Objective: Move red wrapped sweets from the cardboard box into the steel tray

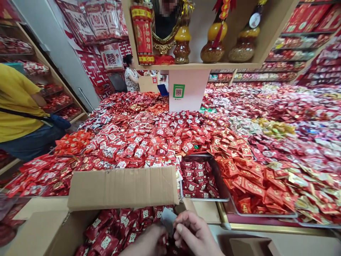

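At the bottom of the head view both hands are above an open cardboard box (122, 186) that holds many dark red wrapped sweets (105, 241) with pale printed characters. My left hand (150, 240) is closed on a small pale grey flat piece (168, 219), perhaps paper or a wrapper. Right beside it, my right hand (195, 233) has its fingers curled and pinched close to the piece's edge. What lies between those fingertips is hidden. Just behind my hands stands a metal tray (222, 197) partly filled with similar dark red sweets (198, 177).
Heaps of red packets (133, 138) spread across the display. Orange-red packets (253, 188) fill another tray at right. Overhead hangs a wooden shelf (197, 66) with gourd-shaped bottles (182, 42). A person in yellow (21, 103) stands at left; another person (131, 78) is farther back.
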